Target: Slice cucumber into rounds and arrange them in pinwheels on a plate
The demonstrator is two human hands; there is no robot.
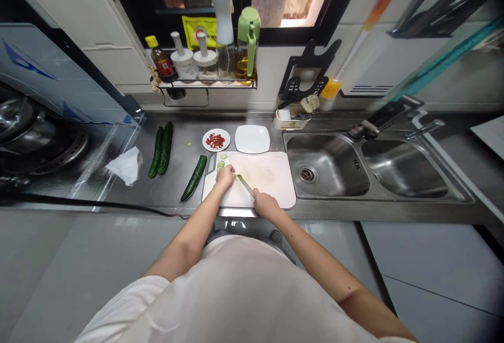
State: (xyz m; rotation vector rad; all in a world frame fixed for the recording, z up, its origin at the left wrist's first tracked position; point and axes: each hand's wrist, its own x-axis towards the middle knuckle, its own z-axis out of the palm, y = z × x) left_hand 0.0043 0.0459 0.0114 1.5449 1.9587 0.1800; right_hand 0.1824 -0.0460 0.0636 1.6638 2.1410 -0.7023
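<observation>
A white cutting board (271,180) lies on the steel counter, with several pale green cucumber slices (221,165) near its left edge. My right hand (266,204) is closed round the handle of a knife (246,186), whose blade points up and left across the board. At the blade's tip, my left hand (226,176) has its fingers drawn together over the board; what they hold, if anything, is too small to name. A piece of cucumber (193,178) rests on the counter just left of the board.
Two whole cucumbers (161,149) and a crumpled white paper (125,166) lie to the left. Behind the board stand a plate of chopped red pieces (216,140) and a white square plate (252,139). A double sink (326,167) is at the right, a condiment rack (208,84) above.
</observation>
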